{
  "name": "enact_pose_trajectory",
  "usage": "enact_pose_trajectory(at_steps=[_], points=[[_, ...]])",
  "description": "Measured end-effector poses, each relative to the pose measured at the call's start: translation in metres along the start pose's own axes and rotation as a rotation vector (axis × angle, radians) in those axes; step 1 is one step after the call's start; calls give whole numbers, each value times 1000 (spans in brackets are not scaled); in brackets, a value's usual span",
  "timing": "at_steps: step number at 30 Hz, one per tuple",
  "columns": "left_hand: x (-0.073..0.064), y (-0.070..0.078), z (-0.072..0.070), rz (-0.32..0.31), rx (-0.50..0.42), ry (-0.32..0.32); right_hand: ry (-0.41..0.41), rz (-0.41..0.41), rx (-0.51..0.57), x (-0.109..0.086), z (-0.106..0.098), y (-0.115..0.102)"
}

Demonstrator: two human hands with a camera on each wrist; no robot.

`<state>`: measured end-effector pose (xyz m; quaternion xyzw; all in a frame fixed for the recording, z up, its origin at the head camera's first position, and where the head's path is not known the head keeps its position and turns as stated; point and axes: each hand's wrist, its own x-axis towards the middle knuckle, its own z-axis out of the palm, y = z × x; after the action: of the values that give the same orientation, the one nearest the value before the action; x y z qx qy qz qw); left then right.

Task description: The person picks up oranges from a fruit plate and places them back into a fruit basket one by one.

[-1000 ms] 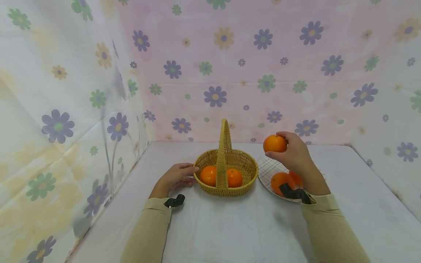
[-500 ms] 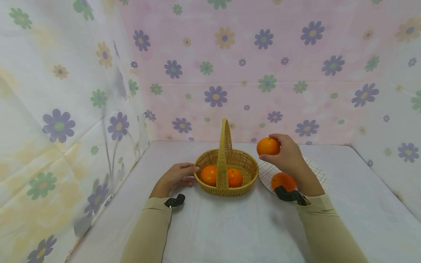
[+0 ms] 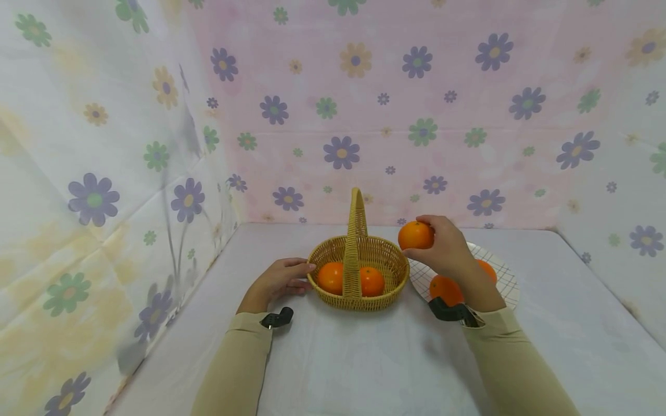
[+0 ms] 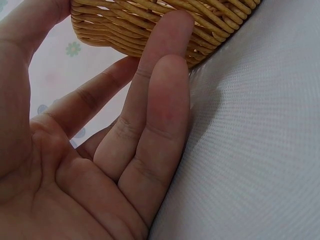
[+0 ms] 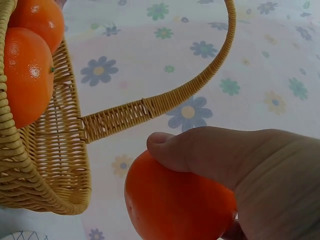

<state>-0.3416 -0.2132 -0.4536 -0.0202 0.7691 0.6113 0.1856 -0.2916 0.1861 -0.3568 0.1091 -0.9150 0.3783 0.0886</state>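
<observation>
I see the right hand (image 3: 448, 247) gripping an orange (image 3: 415, 236), stem up, broad axis level. It's smooth (left hand (image 3: 277, 279) holds the basket (image 3: 383, 254) beside it).

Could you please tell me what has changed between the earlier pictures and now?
The right hand and its held orange have moved leftward and slightly lower in the head view, closer to the basket. The farther orange on the plate, hidden half a second ago, shows again. Nothing was grasped or released. The left hand still touches the basket's rim, and the two oranges inside lie as before.
</observation>
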Motion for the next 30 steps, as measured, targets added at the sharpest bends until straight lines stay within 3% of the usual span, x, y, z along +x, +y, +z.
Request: enact_pose_trajectory(at_steps=[30], points=[[4, -4, -2, -6, 1, 15, -58, -13, -25, 4, 25, -3]])
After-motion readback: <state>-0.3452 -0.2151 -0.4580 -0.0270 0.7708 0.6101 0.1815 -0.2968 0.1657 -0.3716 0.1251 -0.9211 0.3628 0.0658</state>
